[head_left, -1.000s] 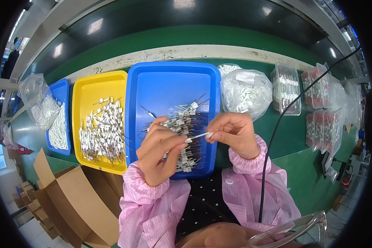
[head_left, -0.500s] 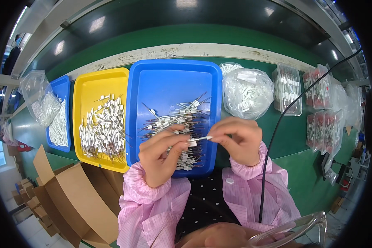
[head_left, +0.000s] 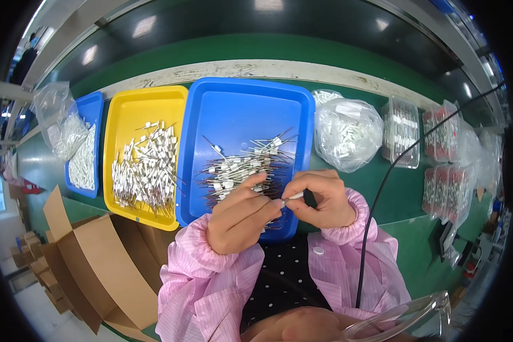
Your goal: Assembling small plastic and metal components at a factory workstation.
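Over the near part of a large blue tray [head_left: 239,108], my two hands meet fingertip to fingertip. My right hand [head_left: 326,202] pinches a thin white tube [head_left: 294,196] between thumb and forefinger. My left hand [head_left: 236,219] is closed, its fingertips gripping a small white-bodied part with wire leads; the fingers hide most of it. The tube's left end touches the left fingertips, and whether the lead is inside it cannot be made out. Below and beyond my hands lies a heap of similar white parts with thin brown leads [head_left: 228,171].
Left stand a yellow tray [head_left: 145,102] of similar parts, a smaller blue tray [head_left: 97,105] with white tubes and an open cardboard box [head_left: 117,268]. Right are a clear bag [head_left: 347,137] of white pieces and several clear boxes [head_left: 402,131]. A black cable [head_left: 379,196] crosses there.
My hands have drawn closer together, and the white tube has moved slightly right and down into the left fingertips. The left fingers now cover the white-bodied part. The whole view has shifted a little.
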Demonstrator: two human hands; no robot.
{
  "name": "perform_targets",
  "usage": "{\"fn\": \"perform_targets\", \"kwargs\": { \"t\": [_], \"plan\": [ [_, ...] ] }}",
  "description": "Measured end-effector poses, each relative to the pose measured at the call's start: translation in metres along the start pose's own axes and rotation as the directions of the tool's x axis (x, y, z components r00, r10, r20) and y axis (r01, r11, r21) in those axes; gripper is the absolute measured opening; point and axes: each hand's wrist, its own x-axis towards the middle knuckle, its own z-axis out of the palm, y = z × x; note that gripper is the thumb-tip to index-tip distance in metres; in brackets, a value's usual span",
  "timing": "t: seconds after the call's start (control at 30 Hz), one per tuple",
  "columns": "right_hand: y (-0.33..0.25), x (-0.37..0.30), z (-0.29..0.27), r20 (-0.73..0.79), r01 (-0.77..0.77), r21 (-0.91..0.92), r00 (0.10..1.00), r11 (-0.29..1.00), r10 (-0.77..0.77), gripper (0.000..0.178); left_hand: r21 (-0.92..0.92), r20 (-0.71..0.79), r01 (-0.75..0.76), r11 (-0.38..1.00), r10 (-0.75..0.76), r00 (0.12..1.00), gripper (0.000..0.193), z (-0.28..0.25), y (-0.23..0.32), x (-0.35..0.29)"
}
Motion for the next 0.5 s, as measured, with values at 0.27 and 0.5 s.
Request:
{"fn": "perform_targets", "kwargs": {
  "t": [0.27,0.5],
  "plan": [
    [0.031,0.001,-0.031,-0.591,-0.365,-0.711,0.773,0.601,-0.229,0.01,0.621,-0.594,0.544,0.564,-0.115,0.796,0.017,-0.042,-0.048,-0.04],
    [0.071,-0.014,-0.06,-0.325,-0.358,-0.901,0.931,0.244,0.166,0.015,0.762,0.083,0.131,0.634,-0.297,0.951,0.039,-0.006,-0.06,-0.026]
  ]
}}
